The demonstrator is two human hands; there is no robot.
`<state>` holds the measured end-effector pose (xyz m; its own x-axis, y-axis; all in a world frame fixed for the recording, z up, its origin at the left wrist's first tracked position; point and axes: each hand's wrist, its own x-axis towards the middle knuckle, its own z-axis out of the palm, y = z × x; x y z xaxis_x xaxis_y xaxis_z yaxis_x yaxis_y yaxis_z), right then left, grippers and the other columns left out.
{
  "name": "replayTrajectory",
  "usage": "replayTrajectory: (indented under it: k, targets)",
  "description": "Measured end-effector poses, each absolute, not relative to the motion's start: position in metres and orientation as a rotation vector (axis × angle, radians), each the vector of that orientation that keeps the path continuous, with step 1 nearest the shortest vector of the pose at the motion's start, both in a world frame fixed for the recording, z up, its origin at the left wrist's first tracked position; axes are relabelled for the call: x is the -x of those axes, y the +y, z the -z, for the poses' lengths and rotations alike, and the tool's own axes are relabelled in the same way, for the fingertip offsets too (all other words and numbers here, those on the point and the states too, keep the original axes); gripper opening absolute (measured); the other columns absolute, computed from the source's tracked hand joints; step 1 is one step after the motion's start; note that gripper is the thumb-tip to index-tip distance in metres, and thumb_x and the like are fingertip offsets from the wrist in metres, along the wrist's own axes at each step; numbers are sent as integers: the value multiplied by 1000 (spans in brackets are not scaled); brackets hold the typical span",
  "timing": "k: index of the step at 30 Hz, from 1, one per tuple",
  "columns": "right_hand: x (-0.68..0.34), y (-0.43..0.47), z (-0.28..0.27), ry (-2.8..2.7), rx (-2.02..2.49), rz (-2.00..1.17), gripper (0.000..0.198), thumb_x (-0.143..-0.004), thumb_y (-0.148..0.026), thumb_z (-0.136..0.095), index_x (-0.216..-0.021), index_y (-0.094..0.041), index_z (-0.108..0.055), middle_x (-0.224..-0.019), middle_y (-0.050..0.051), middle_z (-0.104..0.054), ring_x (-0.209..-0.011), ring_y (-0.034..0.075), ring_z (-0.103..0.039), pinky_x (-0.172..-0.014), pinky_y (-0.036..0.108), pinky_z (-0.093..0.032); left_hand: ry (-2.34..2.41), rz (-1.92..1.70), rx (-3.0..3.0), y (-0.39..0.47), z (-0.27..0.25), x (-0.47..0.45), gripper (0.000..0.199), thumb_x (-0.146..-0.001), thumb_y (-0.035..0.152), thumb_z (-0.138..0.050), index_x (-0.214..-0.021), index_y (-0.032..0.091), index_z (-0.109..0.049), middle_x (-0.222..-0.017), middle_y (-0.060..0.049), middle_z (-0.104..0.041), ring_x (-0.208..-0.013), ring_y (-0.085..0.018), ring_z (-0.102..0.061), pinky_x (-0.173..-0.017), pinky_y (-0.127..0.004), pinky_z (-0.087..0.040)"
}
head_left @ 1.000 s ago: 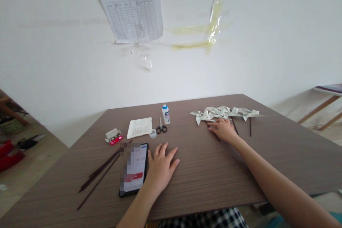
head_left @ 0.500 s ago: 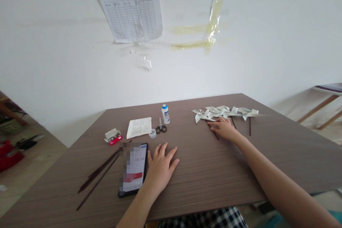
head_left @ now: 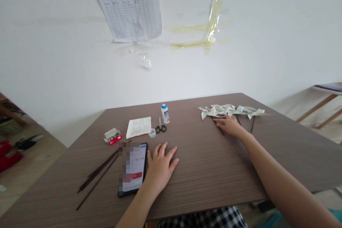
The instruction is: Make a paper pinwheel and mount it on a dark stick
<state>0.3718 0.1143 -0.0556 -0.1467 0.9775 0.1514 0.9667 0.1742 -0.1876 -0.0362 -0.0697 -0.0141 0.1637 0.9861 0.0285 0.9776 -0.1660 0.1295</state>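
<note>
My left hand (head_left: pixel 161 171) lies flat on the table with its fingers spread, its edge beside a phone (head_left: pixel 135 171) in a dark case. Farther off to the right, my right hand (head_left: pixel 230 126) rests over the thin dark sticks of a row of folded paper pinwheels (head_left: pixel 229 109). Its fingers are stretched out to the left across a stick (head_left: pixel 220 130), apparently touching it. The pinwheels lie close together, partly overlapping. My right hand covers part of their sticks, and I cannot see its thumb.
On the brown table (head_left: pixel 192 171) are loose dark sticks (head_left: pixel 96 174), a small red-and-white box (head_left: pixel 113 136), a stack of printed paper (head_left: pixel 139 127), a tape roll (head_left: pixel 152 133), scissors (head_left: pixel 160 127) and a blue-capped white bottle (head_left: pixel 165 114). Behind stands a white wall (head_left: pixel 187 74).
My right hand has slid to the right and slightly away from me, and the row of pinwheels has shifted along with it. My left hand stays in place.
</note>
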Motion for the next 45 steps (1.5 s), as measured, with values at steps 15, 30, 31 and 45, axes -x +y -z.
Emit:
replayTrajectory:
  k: [15, 30, 31, 45]
  targets:
    - [-342, 92, 48, -2048, 1793, 44, 43, -112, -40, -63, -145, -28, -87, -148, 20, -78, -143, 44, -69, -122, 61, -57, 1986, -194, -2366, -69, 21, 37, 50, -118, 32, -64, -167, 40, -73, -183, -14, -60, -169, -47, -52, -135, -86, -41]
    - [-237, 40, 45, -2512, 1450, -409, 71, -119, -65, -51, -183, -34, -53, -195, 12, -40, -182, 42, -34, -147, 72, -24, 1958, -180, -2400, -69, 18, 35, 50, -119, 35, -61, -168, 35, -73, -180, -15, -61, -166, -46, -54, -137, -81, -41]
    - [-238, 40, 44, -2508, 1458, -422, 71, -119, -66, -52, -183, -34, -53, -195, 11, -40, -182, 42, -33, -148, 71, -24, 1958, -183, -2403, -70, 18, 35, 50, -119, 35, -62, -167, 35, -73, -180, -16, -62, -165, -46, -54, -137, -81, -41]
    - [-246, 44, 38, -2521, 1418, -543, 73, -117, -66, -54, -183, -34, -54, -196, 10, -38, -183, 41, -32, -149, 71, -20, 1783, -31, -2469, -71, -10, 44, 48, -118, 33, -65, -164, 25, -75, -176, -18, -67, -164, -40, -63, -137, -60, -50]
